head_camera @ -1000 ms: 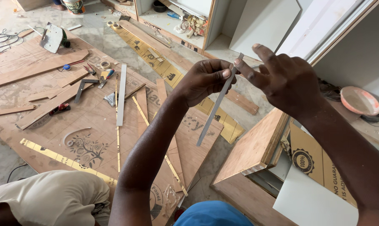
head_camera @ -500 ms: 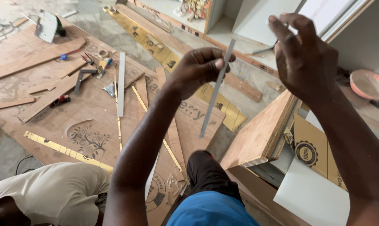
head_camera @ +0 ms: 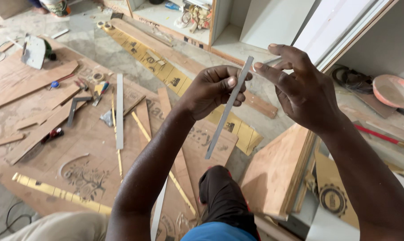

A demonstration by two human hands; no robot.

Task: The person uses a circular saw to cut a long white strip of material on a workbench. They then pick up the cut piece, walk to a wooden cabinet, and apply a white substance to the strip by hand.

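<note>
Pinching a grey strip (head_camera: 228, 107), left hand (head_camera: 211, 91) fingers close round it; right hand (head_camera: 302, 89) fingertips touch its top.

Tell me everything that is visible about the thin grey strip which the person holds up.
The grey strip is long, narrow, flat and straight, pale grey and smooth; its material cannot be told. It hangs in the air, tilted, upper end toward the right, lower end free above the plywood floor sheets. The left hand grips it near the upper part, and a fingertip of the right hand touches its top end.
</note>
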